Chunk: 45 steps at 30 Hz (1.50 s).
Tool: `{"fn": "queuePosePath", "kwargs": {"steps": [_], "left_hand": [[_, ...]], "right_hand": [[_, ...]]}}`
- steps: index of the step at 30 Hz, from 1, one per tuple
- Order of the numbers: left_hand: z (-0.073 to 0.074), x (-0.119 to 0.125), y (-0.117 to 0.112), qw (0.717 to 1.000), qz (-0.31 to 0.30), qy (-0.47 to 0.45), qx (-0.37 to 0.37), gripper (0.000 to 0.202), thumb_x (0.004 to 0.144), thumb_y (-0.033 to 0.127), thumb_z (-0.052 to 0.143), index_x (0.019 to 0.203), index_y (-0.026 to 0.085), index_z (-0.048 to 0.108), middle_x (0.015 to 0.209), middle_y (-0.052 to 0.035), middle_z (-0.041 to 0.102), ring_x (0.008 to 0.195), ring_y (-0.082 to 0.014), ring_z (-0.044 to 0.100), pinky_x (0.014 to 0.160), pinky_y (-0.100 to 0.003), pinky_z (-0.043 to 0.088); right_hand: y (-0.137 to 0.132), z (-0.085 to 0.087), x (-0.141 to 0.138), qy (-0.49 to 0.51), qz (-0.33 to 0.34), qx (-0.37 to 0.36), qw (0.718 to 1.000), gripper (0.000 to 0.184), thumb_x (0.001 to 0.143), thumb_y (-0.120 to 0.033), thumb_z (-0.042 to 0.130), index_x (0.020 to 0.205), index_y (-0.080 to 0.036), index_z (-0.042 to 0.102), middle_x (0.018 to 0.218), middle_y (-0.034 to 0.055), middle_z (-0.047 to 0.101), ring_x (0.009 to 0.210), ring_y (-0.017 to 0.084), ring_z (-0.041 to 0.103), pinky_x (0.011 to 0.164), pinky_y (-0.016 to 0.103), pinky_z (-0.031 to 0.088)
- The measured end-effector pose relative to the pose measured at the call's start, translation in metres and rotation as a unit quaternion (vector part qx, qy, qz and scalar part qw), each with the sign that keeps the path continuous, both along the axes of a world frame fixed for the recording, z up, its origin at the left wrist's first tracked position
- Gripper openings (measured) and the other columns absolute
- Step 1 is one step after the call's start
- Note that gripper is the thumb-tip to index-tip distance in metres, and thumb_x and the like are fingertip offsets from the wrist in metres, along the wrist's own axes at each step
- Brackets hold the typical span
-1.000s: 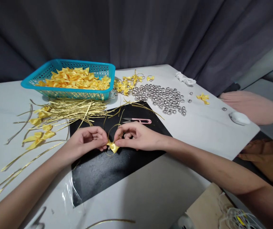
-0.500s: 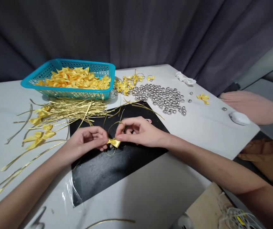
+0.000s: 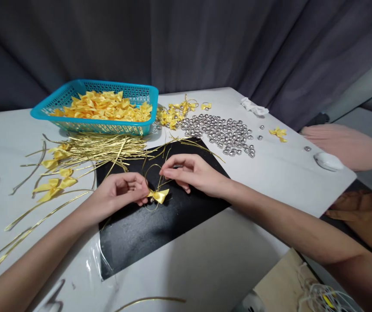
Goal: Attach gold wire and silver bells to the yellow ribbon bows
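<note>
My left hand (image 3: 124,191) pinches a small yellow ribbon bow (image 3: 160,195) over a black mat (image 3: 134,234). A thin gold wire (image 3: 151,169) loops up from the bow. My right hand (image 3: 190,172) sits just above and right of the bow, its thumb and forefinger pinched on that wire. Both hands hover over the middle of the mat.
A blue basket (image 3: 75,123) full of yellow bows stands at the back left. Gold wire strips (image 3: 101,149) lie in front of it with loose bows (image 3: 54,186). Silver beads (image 3: 228,134) spread at the back right, beside a white cloth (image 3: 253,107) and a white mouse (image 3: 328,161).
My right hand has let go of the bow and risen up and to the right, pulling the gold wire. It now covers the pink snips. The left hand stays put.
</note>
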<state>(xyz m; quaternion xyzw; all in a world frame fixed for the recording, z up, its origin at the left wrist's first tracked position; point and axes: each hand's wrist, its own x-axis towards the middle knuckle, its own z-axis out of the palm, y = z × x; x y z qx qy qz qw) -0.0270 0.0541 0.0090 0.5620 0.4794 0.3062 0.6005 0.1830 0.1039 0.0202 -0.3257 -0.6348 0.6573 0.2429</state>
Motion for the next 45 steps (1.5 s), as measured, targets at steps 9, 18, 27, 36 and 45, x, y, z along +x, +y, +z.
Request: {"fn": "queuePosePath", "kwargs": {"steps": [9,18,27,36,45], "left_hand": [[-0.001,0.004,0.001,0.999,-0.009,0.027,0.021,0.016,0.079,0.032,0.064,0.071,0.018,0.061,0.063,0.0025,0.064,0.06,-0.0082,0.059,0.058,-0.015,0.047],[-0.001,0.007,0.003,0.999,0.038,-0.007,0.012,0.018,0.077,0.034,0.065,0.074,0.017,0.059,0.064,0.0015,0.065,0.061,-0.0094,0.062,0.058,-0.016,0.05],[0.0,0.006,0.001,0.998,-0.003,0.046,0.033,0.02,0.075,0.035,0.066,0.087,0.019,0.065,0.053,0.0055,0.056,0.045,-0.0059,0.05,0.041,-0.013,0.039],[0.002,0.003,0.0,0.997,0.016,0.054,0.046,0.018,0.074,0.036,0.066,0.073,0.019,0.066,0.057,0.0043,0.057,0.046,-0.0053,0.049,0.042,-0.013,0.036],[0.0,0.003,0.001,0.996,0.045,0.05,0.051,0.019,0.074,0.039,0.066,0.075,0.02,0.066,0.055,0.004,0.054,0.048,-0.0077,0.049,0.042,-0.015,0.037]], "right_hand": [[0.001,-0.002,-0.001,0.054,-0.028,-0.075,0.995,0.03,0.071,-0.038,0.069,0.078,-0.012,0.055,0.068,-0.0037,0.052,0.04,0.0,0.037,0.034,0.012,0.034],[-0.004,-0.007,-0.004,-0.023,0.015,-0.044,0.999,0.027,0.073,-0.025,0.069,0.092,-0.013,0.055,0.077,-0.003,0.056,0.04,-0.001,0.044,0.034,0.012,0.041],[-0.005,-0.012,-0.005,-0.013,0.015,-0.077,0.997,0.008,0.077,-0.013,0.058,0.085,-0.011,0.056,0.068,-0.0037,0.056,0.036,0.0,0.042,0.031,0.011,0.039],[-0.004,-0.007,-0.006,-0.037,0.044,-0.08,0.995,0.008,0.079,-0.012,0.058,0.086,-0.01,0.057,0.073,-0.0015,0.058,0.043,0.001,0.044,0.031,0.01,0.039],[-0.005,-0.002,-0.003,-0.023,0.067,-0.043,0.997,0.022,0.08,-0.031,0.062,0.093,-0.013,0.057,0.073,-0.0034,0.055,0.043,0.0,0.043,0.036,0.012,0.039]]}}
